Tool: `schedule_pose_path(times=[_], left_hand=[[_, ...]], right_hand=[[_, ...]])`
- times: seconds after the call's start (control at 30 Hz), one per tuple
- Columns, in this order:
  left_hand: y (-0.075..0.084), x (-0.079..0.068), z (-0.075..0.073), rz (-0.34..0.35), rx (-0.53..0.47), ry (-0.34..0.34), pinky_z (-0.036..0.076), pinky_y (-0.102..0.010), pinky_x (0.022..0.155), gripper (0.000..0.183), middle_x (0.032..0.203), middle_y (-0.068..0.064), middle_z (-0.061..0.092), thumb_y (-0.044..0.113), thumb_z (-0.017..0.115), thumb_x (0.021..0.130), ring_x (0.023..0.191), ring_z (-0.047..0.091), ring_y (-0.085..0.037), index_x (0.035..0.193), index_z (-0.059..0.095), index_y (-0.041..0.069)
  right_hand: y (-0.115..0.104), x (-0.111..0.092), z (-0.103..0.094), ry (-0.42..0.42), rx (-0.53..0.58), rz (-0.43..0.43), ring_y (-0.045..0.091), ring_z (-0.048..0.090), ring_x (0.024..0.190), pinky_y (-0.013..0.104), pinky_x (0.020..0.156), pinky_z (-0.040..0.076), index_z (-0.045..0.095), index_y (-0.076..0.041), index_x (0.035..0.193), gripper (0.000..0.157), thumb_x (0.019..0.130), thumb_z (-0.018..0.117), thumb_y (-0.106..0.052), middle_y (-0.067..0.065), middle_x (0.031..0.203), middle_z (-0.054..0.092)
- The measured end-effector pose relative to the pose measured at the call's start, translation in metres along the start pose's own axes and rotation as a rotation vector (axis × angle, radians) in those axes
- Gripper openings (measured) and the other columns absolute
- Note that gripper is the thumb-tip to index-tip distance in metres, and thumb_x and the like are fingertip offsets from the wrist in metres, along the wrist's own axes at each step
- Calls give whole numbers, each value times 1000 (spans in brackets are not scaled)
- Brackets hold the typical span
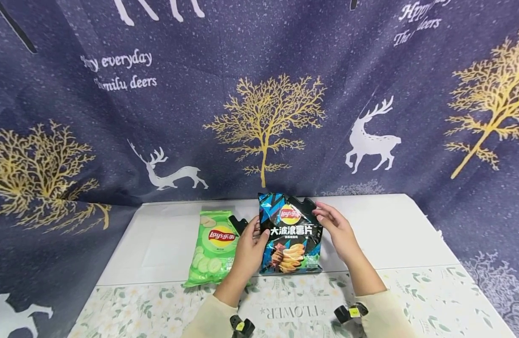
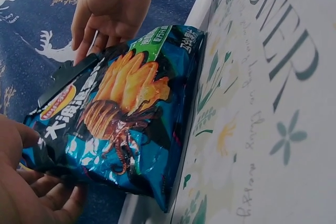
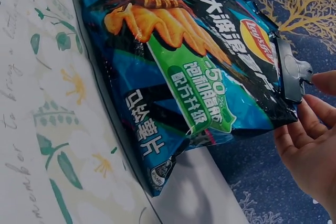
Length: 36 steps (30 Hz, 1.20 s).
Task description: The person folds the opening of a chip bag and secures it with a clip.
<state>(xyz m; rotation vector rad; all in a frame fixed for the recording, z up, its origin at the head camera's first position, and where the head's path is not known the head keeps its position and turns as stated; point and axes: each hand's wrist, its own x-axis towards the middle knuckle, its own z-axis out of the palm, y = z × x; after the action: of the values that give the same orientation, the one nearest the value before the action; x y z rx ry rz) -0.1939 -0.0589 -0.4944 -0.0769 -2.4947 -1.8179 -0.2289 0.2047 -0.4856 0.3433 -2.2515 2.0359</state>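
Observation:
My left hand (image 1: pixel 251 246) grips the left edge of a blue-and-black bag of potato chips (image 1: pixel 290 253), thumb on the front and fingers behind. The bag stands upright, leaning slightly. A black bag clip (image 3: pixel 289 72) sits across its upper right corner. Beside that clip is my right hand (image 1: pixel 337 230), its thumb near the clip's handle and its fingertips at the bag's edge. The right fingers look loose in the left wrist view. A green bag of potato chips (image 1: pixel 208 239) lies left of my left hand, with a second black clip (image 1: pixel 238 224) at its upper right side.
The white table (image 1: pixel 369 234) has a floral cloth (image 1: pixel 132 310) over its near part. Behind the table hangs a dark blue curtain (image 1: pixel 284 61) printed with deer and trees. Both wrists wear black camera straps.

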Motion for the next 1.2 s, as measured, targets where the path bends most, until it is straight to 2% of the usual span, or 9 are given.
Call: schedule_pose_path(times=[0.2, 0.3, 0.47, 0.6, 0.83, 0.93, 1.03, 1.17, 1.2], left_hand=[[-4, -2, 2, -40, 19, -48, 48, -50, 106, 65, 153, -16, 44, 36, 54, 105, 138, 49, -35, 161, 27, 17], [-7, -2, 3, -60, 45, -70, 47, -54, 106, 70, 156, -17, 41, 39, 55, 104, 139, 47, -38, 162, 23, 16], [-10, -1, 3, -80, 108, -112, 45, -59, 108, 78, 162, -17, 34, 43, 57, 102, 141, 46, -41, 164, 17, 18], [-10, -1, 2, -84, 125, -162, 39, -63, 112, 80, 167, -18, 22, 44, 56, 102, 145, 39, -44, 164, 13, 16], [-12, -1, 4, -109, 167, -199, 34, -64, 115, 79, 167, -22, 21, 42, 54, 103, 147, 35, -46, 164, 12, 14], [-13, -1, 5, -113, 184, -211, 32, -65, 115, 79, 166, -24, 23, 41, 55, 103, 148, 33, -46, 164, 13, 13], [-13, -1, 6, -107, 198, -224, 30, -65, 117, 80, 164, -26, 24, 41, 56, 103, 149, 30, -46, 163, 15, 9], [-14, -2, 6, -118, 205, -252, 29, -66, 117, 80, 164, -27, 23, 40, 55, 103, 150, 28, -47, 163, 14, 7], [-14, -2, 5, -120, 200, -260, 28, -67, 116, 80, 165, -27, 22, 40, 55, 103, 150, 27, -48, 163, 14, 7]], right_hand=[[5, -1, 1, -32, -3, 49, -6, 54, 121, 9, 101, 42, 40, -3, 153, 51, 107, 51, -21, 19, 143, 55], [7, 0, 2, -31, 8, 66, -6, 54, 121, 10, 100, 43, 40, -3, 153, 51, 107, 51, -20, 26, 148, 49], [11, 1, 3, -31, 44, 106, -4, 52, 124, 12, 100, 43, 40, -2, 153, 51, 106, 52, -18, 24, 153, 46], [15, 2, 4, -51, 63, 150, -2, 51, 126, 13, 99, 44, 40, -3, 153, 51, 106, 52, -18, 21, 156, 43], [21, 2, 2, -85, 1, 213, 28, 42, 144, 22, 102, 43, 44, -5, 152, 51, 106, 53, -24, 13, 160, 41], [22, 2, 1, -94, -34, 219, 34, 40, 146, 26, 105, 41, 45, -5, 151, 50, 106, 53, -24, 15, 159, 42], [25, 2, -1, -100, -50, 227, 36, 39, 147, 23, 107, 40, 45, -4, 150, 50, 105, 54, -23, 17, 158, 42], [30, 3, -1, -108, -42, 248, 37, 39, 147, 12, 102, 39, 44, -2, 151, 51, 105, 54, -22, 20, 158, 42], [31, 3, -1, -113, -40, 252, 38, 39, 147, 14, 105, 39, 43, -2, 151, 51, 105, 54, -22, 21, 158, 41]])
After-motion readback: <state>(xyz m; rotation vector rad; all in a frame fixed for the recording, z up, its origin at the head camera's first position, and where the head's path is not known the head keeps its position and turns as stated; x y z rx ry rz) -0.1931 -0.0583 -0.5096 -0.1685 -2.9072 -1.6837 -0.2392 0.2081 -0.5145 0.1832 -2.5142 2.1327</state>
